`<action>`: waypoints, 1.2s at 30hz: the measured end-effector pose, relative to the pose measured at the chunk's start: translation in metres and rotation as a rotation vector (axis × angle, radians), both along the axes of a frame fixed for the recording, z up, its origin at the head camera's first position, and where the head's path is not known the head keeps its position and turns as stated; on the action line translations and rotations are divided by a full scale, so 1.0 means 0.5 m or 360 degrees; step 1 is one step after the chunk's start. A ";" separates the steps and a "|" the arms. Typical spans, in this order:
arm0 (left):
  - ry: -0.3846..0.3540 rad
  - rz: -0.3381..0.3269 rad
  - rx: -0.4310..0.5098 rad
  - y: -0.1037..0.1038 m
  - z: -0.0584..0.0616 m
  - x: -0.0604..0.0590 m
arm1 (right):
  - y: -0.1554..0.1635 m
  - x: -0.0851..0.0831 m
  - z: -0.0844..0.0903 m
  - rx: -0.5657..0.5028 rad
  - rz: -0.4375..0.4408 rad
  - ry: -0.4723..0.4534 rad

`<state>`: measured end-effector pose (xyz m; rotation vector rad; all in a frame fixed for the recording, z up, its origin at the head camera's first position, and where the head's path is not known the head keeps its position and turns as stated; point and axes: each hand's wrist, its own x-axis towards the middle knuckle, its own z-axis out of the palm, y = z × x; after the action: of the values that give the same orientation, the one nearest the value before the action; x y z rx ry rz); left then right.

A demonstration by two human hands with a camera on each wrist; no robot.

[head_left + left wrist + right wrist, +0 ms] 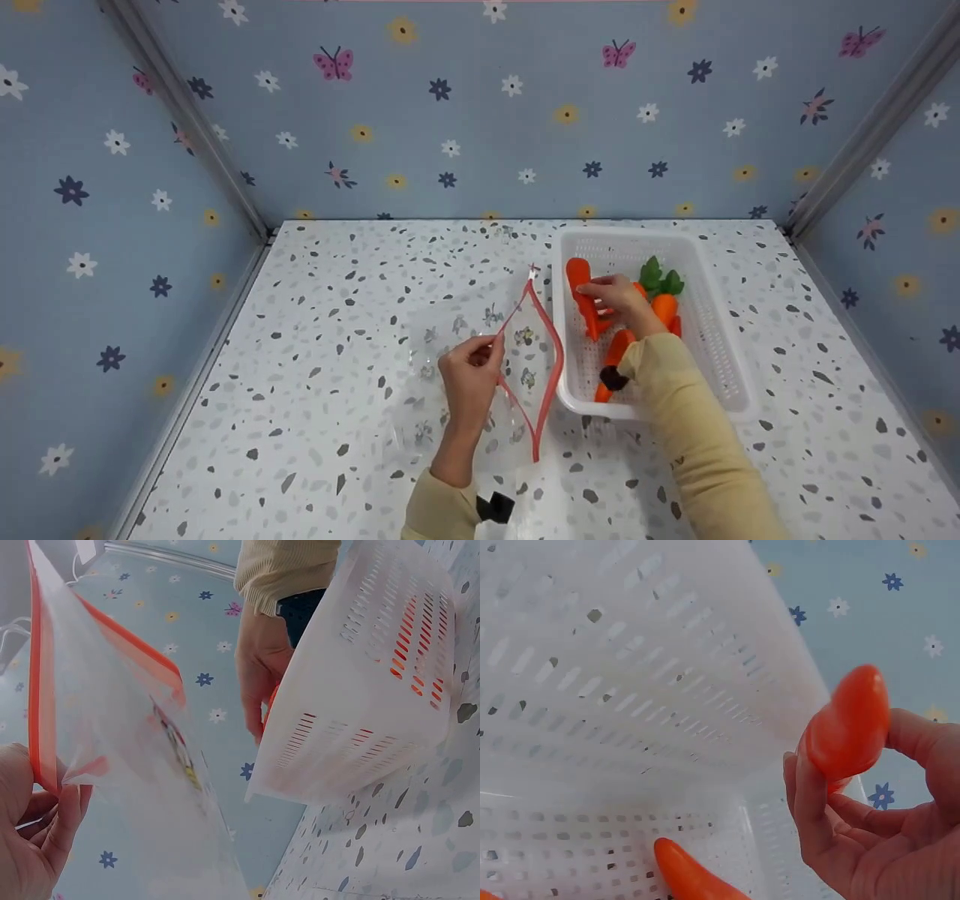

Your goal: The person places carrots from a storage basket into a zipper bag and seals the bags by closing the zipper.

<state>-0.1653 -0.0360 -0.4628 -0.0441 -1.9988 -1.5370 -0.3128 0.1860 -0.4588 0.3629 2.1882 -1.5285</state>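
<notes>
Left hand (pixel 470 373) is pinching the red zip edge of a clear zip bag (pixel 480 375) lying on the speckled desk (pixel 315 360), holding its mouth open. Right hand (pixel 616 298) is grasping an orange toy carrot (pixel 581 296) inside the white basket (pixel 720 352), just beside the bag; more carrots are lying there.

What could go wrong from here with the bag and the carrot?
1. The left hand pinches only one edge of the bag; the mouth may sag shut before the carrot arrives.
2. The right hand grips the carrot near one end with fingers and thumb; the smooth piece might slip back into the basket.
3. The basket sits close beside the bag, so lifting across its wall could nudge it.
</notes>
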 end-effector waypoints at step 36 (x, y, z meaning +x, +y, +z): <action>-0.0058 -0.0039 0.0001 -0.004 -0.010 0.000 | 0.020 0.223 0.147 -0.0075 0.0948 0.0642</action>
<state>-0.1654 -0.0380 -0.4679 -0.0404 -2.0333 -1.5641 -0.2013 0.1961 -0.3855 -0.6163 2.2464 -1.3781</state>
